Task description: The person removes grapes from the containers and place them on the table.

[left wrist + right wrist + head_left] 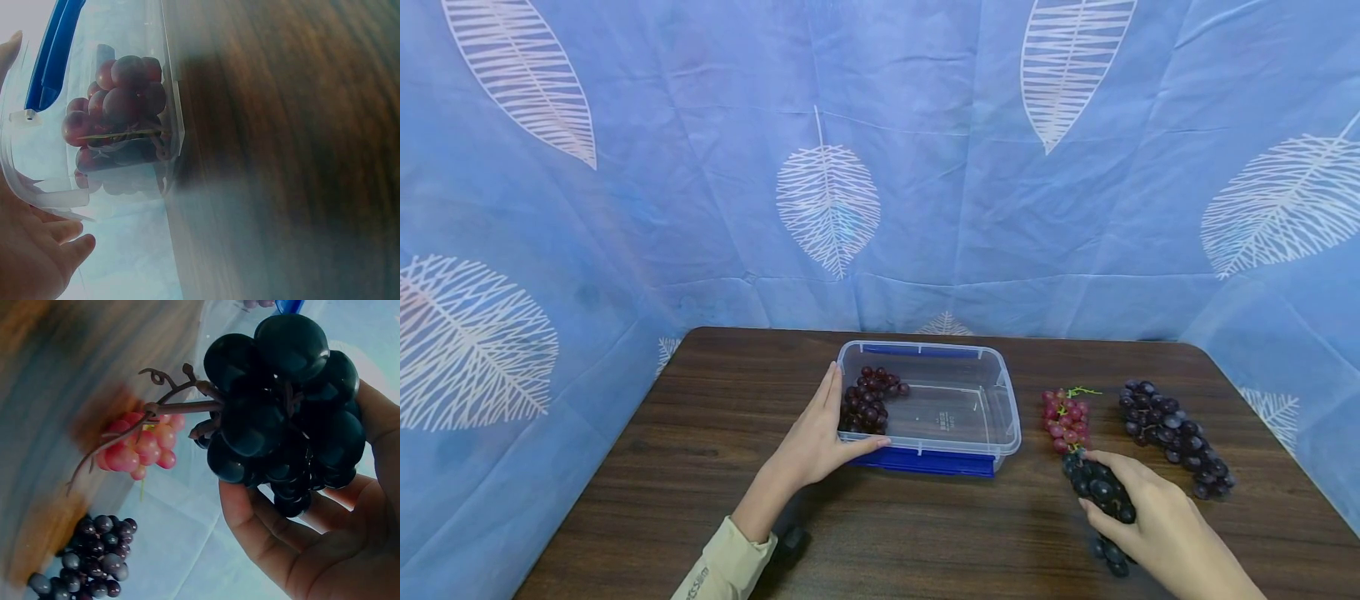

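My right hand (1161, 521) grips a bunch of black grapes (1101, 492), thumb on one side and fingers on the other. In the right wrist view, its brown stem (181, 407) sticks out past the fruit. My left hand (808, 442) rests against the near left corner of a clear plastic container (1011, 417), fingers straight along the left wall and thumb along the front rim. Inside it, at the left end, lies a bunch of dark red grapes (868, 400). The left wrist view shows these grapes (122, 106) through the clear wall.
Right of the container lies a pink-red grape bunch (1065, 421) with a green stem, just beyond the held bunch. A long dark purple bunch (1180, 437) lies farther right. The brown wooden table (700, 467) meets a blue leaf-patterned cloth (917, 208) behind.
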### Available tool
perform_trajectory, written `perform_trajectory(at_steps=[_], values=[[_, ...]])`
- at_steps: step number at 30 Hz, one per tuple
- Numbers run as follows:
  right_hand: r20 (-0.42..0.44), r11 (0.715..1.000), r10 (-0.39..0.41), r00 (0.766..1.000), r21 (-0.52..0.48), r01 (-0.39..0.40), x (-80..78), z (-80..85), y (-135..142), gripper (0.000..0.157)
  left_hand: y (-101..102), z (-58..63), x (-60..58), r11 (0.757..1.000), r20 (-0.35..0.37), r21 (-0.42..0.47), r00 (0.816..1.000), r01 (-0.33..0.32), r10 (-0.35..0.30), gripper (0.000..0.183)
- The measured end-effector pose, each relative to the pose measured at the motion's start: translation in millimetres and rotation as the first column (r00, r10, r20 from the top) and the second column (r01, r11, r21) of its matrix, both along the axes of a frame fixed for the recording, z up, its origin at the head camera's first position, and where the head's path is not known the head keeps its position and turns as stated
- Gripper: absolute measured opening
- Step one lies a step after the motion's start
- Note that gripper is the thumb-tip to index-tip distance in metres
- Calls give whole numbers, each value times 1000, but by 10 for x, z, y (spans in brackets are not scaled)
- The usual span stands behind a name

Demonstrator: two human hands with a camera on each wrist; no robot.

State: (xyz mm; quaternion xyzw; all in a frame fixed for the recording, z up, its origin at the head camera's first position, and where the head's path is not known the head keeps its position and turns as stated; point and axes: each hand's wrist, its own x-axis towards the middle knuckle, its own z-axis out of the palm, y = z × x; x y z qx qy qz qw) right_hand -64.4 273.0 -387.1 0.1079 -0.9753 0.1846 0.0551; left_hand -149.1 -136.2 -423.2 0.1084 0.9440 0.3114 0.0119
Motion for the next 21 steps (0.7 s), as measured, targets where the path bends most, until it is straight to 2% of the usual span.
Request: perform_trajectory(at_steps=[3,12,21], values=[[-18,1000,5,1000,4,-5,27,-65,16,60,-1,9,4,1000,3,-7,1000,-1,1,130],[75,999,9,997,-47,-6,27,-188,50,59,-5,21,8,1000,9,-11,1000,1,-1,131],[123,999,5,992,-35,-1,29,-270,70,59,1,17,7,1000,16,0,1000,-4,4,130]])
